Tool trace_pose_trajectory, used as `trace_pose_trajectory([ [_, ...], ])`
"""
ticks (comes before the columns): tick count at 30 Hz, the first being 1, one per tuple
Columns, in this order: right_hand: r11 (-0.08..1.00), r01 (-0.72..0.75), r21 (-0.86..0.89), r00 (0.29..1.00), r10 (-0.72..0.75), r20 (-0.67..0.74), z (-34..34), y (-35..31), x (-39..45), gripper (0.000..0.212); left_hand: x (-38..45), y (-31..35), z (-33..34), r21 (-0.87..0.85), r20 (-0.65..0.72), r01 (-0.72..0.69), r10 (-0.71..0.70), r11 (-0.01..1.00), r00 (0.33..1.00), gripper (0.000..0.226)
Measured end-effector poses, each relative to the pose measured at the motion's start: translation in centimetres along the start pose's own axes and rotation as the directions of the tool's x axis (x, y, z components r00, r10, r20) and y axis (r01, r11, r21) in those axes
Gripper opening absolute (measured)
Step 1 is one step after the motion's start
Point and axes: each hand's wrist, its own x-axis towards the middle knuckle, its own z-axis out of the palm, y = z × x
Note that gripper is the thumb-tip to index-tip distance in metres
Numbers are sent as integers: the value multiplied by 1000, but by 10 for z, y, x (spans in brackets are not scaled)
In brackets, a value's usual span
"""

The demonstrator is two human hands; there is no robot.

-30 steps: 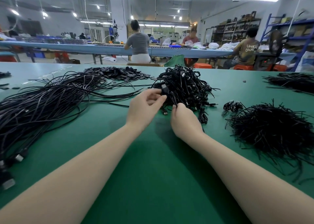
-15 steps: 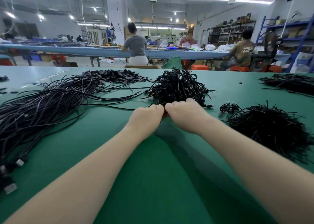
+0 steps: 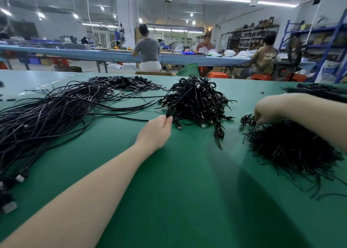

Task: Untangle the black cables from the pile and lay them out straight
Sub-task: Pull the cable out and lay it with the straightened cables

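The tangled pile (image 3: 195,101) of black cables sat at the centre of the frame on the green table (image 3: 178,191). The left hand (image 3: 155,129) pinched a cable (image 3: 180,101) at the pile's lower left edge, the strand running up and right into the heap. The right hand (image 3: 266,110), well apart at the right, hung with curled fingers over a heap of short black ties (image 3: 293,150); what it gripped could not be told. Straightened cables (image 3: 47,116) lay at the left, so the left hand was nearer them.

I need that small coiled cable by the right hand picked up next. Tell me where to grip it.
Pinch the coiled cable across its bundled loops, coming from above: it lies flat on the green table, apart from both piles, with bare table around it.
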Motion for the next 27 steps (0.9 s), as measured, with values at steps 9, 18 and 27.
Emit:
trace_pose_trajectory([
  [9, 991, -66, -118, 987, 47, -155, 12, -2, 8, 17, 2, -4, 1, -107, 46, 51, -46, 993, 998, 46],
  [18, 976, -183, -115, 974, 164, -157, 6, -6, 8, 16, 3, -6, 2, -153, 81, 58, -46, 986, 996, 49],
  [27, 836, 75, 543, 897, 182, -403, -18, -15, 7, 21, 8, -9, 4, -172, 124, 79, -58, 982, 991, 49],
])
